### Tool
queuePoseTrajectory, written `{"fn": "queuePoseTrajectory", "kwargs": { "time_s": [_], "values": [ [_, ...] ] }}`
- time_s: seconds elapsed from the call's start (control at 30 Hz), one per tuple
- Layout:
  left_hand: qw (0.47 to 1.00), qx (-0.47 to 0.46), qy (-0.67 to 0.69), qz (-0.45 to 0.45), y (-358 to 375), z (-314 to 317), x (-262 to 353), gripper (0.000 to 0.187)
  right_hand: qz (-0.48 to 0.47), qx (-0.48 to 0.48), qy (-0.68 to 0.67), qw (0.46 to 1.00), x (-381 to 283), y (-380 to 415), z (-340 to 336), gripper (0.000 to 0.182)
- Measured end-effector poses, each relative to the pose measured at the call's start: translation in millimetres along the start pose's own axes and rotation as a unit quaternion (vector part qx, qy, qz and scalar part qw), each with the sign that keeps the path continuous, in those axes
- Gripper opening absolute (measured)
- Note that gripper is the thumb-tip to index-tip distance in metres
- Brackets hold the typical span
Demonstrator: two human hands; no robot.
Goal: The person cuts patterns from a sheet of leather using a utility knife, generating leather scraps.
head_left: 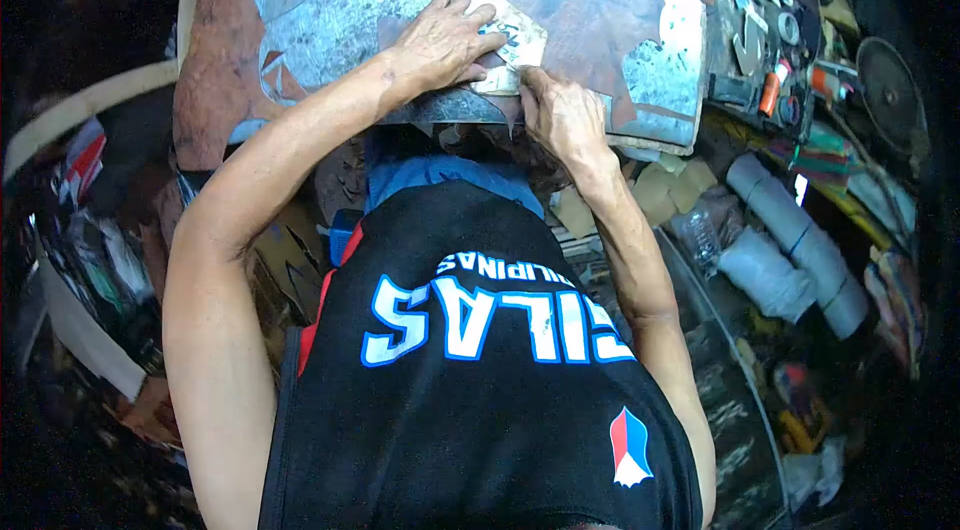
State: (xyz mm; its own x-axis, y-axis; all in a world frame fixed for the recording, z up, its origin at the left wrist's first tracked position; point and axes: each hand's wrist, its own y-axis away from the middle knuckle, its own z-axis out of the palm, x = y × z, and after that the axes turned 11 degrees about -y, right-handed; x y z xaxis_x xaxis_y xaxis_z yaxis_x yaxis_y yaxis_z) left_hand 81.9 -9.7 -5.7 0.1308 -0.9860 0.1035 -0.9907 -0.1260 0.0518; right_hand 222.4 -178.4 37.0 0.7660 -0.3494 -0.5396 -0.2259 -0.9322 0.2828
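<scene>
A pale, angular pattern piece (522, 34) with dark handwriting lies on a sheet of brown leather (590, 5) near the worktable's front edge. My left hand (447, 42) rests over its left side, fingers spread and pressing it down. At its lower right corner is my right hand (567, 117), with its fingers curled together against the edge. Whatever those fingers hold, if anything, is hidden. The leather around the piece has ragged, cut edges.
The worktable (345, 5) has a worn, stained metallic top. More brown leather (222, 70) hangs over its left edge. On the right stand an orange-labelled bottle (770, 92), scraps, and a round dark disc (890, 90). Grey rolls (795, 240) lie below at right.
</scene>
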Motion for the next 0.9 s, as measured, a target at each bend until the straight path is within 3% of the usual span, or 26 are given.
{"fn": "queuePoseTrajectory", "kwargs": {
  "time_s": [0.07, 0.13, 0.23, 0.4, 0.43, 0.63, 0.9],
  "values": [
    [1.000, -0.008, 0.018, 0.018, -1.9, -2.7, -6.0, 0.049, 0.033, 0.006, -0.001, 0.999, -6.4, 2.6, 4.3, 0.022],
    [0.999, -0.002, 0.012, 0.044, -6.1, -3.3, -11.1, 0.047, 0.031, 0.069, -0.013, 0.997, -16.3, 6.5, 9.9, 0.022],
    [0.993, -0.011, 0.022, 0.113, -12.5, -3.1, -21.3, 0.048, 0.130, 0.106, -0.010, 0.986, -41.0, 8.7, 20.7, 0.020],
    [0.988, -0.006, 0.036, 0.149, -23.7, -3.2, -31.0, 0.049, 0.253, 0.153, -0.004, 0.955, -80.6, 0.9, 37.2, 0.018],
    [0.985, 0.025, 0.035, 0.168, -26.6, -0.4, -34.1, 0.050, 0.287, 0.161, -0.020, 0.944, -88.7, -2.4, 39.4, 0.019],
    [0.971, 0.013, 0.040, 0.234, -49.8, 11.8, -37.5, 0.041, 0.408, 0.264, -0.131, 0.864, -109.9, -21.1, 61.1, 0.025],
    [0.968, -0.031, 0.032, 0.247, -66.9, 17.9, -33.8, 0.024, 0.475, 0.349, -0.231, 0.774, -113.6, -39.0, 78.7, 0.034]
  ]
}}
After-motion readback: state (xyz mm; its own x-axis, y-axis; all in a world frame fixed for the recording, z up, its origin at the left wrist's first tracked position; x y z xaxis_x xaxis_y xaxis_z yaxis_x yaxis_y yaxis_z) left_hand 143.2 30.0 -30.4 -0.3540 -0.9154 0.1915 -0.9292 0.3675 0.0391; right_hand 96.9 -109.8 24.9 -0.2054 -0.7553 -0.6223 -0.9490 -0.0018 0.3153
